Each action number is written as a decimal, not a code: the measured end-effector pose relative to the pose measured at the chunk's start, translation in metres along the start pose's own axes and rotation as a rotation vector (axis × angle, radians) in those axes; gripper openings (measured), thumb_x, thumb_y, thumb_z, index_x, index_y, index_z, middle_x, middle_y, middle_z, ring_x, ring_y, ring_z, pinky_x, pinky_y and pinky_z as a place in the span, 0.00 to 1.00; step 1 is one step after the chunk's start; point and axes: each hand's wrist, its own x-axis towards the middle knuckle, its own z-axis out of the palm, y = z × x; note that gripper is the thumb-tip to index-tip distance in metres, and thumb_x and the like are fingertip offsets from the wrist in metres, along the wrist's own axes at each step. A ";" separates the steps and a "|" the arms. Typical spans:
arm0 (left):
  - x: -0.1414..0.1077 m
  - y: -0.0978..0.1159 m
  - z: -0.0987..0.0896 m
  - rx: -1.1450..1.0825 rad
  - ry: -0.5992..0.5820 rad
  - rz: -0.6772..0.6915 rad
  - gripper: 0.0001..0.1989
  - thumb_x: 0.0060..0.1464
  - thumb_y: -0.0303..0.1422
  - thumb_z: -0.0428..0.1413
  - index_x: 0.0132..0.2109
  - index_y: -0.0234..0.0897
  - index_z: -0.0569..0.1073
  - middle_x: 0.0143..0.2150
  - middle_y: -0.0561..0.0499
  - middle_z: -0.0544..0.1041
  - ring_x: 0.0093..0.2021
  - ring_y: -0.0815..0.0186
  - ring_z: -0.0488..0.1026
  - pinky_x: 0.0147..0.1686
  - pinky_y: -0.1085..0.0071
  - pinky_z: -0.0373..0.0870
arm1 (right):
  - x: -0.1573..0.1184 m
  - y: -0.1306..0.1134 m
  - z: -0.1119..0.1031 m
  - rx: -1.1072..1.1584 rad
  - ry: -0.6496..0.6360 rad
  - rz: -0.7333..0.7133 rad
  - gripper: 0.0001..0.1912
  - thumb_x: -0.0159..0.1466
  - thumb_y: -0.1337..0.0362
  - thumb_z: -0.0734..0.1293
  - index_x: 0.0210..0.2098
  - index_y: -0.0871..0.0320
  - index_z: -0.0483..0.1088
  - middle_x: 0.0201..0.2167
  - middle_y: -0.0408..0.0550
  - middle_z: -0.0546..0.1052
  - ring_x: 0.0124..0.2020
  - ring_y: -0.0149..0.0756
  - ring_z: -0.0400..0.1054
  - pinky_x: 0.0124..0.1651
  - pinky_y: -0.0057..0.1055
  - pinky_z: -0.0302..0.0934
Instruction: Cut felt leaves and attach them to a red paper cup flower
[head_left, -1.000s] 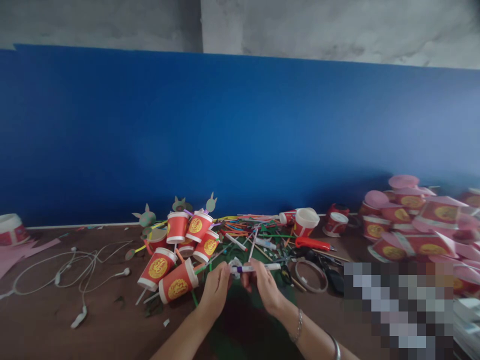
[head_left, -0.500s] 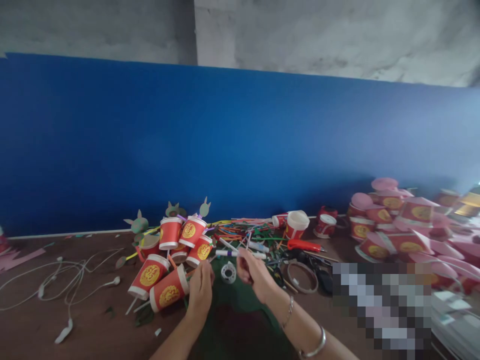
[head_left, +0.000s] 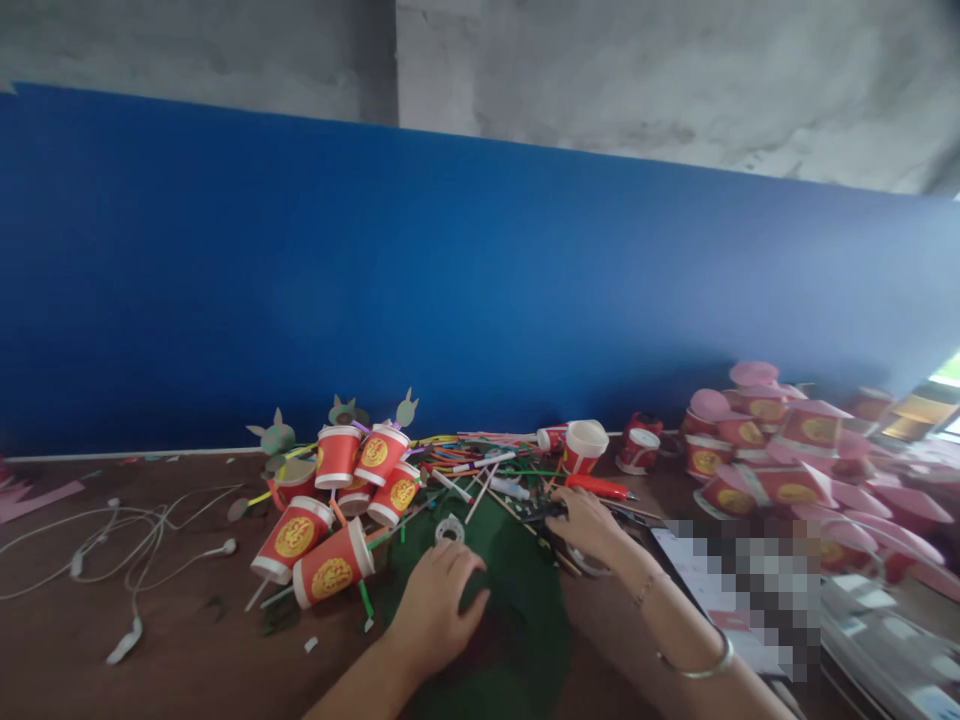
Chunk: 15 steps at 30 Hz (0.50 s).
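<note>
My left hand (head_left: 441, 597) hovers low over a dark green sheet (head_left: 517, 620), thumb apart from the loosely bent fingers, with nothing seen in it. Just beyond its fingertips lies a white tape roll (head_left: 450, 530). My right hand (head_left: 589, 522) reaches down at black-handled scissors (head_left: 535, 514), fingers apart; whether they touch the handles is hard to make out. A white marker with a purple band (head_left: 484, 462) rests on a heap of coloured sticks (head_left: 442, 452). Nearer lies another white marker with a red end (head_left: 453, 487).
Red paper cups with rabbit shapes (head_left: 330, 575) stand left; earphones (head_left: 131, 640) lie beyond them. A red cutter (head_left: 600, 487) and a white cup (head_left: 585, 445) are behind my right hand. Pink-topped cups (head_left: 795, 490) pile up right. A blue wall panel (head_left: 450, 280) closes the back.
My right hand has moved right, from the marker to the scissors. The purple-banded marker now lies farther back on the sticks. My left hand has left the cups and come right, towards the tape roll.
</note>
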 end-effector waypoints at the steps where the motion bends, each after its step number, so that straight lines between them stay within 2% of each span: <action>1: -0.001 0.003 0.001 0.024 -0.047 0.015 0.09 0.49 0.31 0.55 0.40 0.40 0.68 0.39 0.48 0.73 0.42 0.59 0.68 0.42 0.64 0.63 | -0.003 0.001 0.000 -0.108 -0.024 -0.025 0.19 0.48 0.63 0.66 0.40 0.60 0.71 0.41 0.56 0.72 0.47 0.50 0.62 0.44 0.36 0.53; 5: -0.004 0.008 0.004 0.040 -0.147 0.005 0.17 0.45 0.36 0.59 0.43 0.41 0.68 0.43 0.49 0.72 0.45 0.58 0.67 0.45 0.62 0.60 | -0.011 -0.008 0.001 -0.265 -0.091 -0.073 0.26 0.48 0.57 0.66 0.46 0.59 0.68 0.44 0.57 0.70 0.47 0.52 0.61 0.43 0.39 0.53; 8: -0.006 0.003 0.006 0.035 -0.165 -0.020 0.20 0.45 0.38 0.60 0.45 0.40 0.67 0.45 0.48 0.72 0.46 0.57 0.66 0.46 0.61 0.60 | -0.013 -0.017 0.001 -0.289 -0.095 -0.083 0.25 0.46 0.62 0.67 0.44 0.59 0.69 0.43 0.56 0.70 0.46 0.51 0.61 0.43 0.39 0.52; 11: -0.006 -0.001 0.008 0.058 -0.175 -0.050 0.18 0.47 0.35 0.59 0.45 0.39 0.68 0.45 0.48 0.73 0.46 0.58 0.67 0.46 0.62 0.61 | -0.012 -0.017 0.000 -0.253 -0.132 -0.106 0.22 0.45 0.66 0.66 0.42 0.57 0.70 0.43 0.53 0.71 0.46 0.48 0.62 0.44 0.36 0.51; 15: -0.004 -0.001 0.008 0.148 -0.238 -0.028 0.12 0.52 0.32 0.56 0.45 0.39 0.68 0.45 0.48 0.74 0.46 0.60 0.68 0.45 0.64 0.63 | -0.006 -0.010 -0.003 -0.224 -0.163 -0.112 0.20 0.46 0.68 0.66 0.41 0.55 0.70 0.40 0.48 0.73 0.43 0.43 0.65 0.40 0.30 0.52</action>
